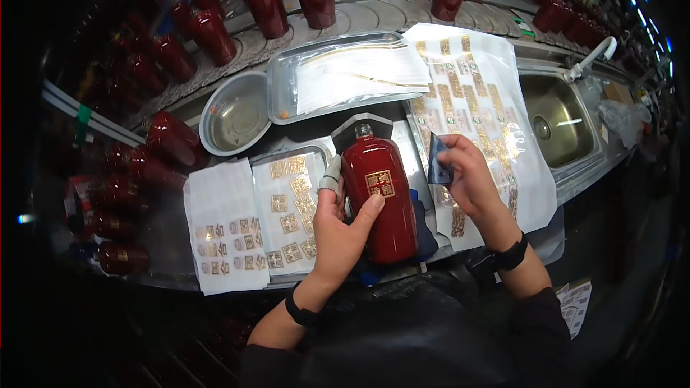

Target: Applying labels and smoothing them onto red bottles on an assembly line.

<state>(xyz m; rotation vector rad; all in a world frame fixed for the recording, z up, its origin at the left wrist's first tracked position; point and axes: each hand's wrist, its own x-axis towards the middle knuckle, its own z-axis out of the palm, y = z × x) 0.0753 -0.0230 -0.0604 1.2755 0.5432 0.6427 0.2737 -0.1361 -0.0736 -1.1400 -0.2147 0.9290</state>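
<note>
A glossy dark red bottle [392,230] lies tilted in front of me, its neck pointing away, against a grey metal rest [363,122]. On its face is a square gold decal [380,183]. My left hand [339,236] grips the bottle's left side, thumb near the decal's lower edge; pale covers sit on its fingertips. To the right of the bottle and apart from it, my right hand [468,176] pinches a dark, flat, scraper-like piece [436,164]. Something dark blue [425,228] shows beneath the bottle's right side.
Decal sheets lie left [215,205] and right [528,194] of the bottle. Beyond are a round metal bowl [211,129] and a metal tray [277,75] bearing white sheets. A sink [557,111] stands at right. Red bottles [316,0] line the curved conveyor [384,14]; more crowd the left.
</note>
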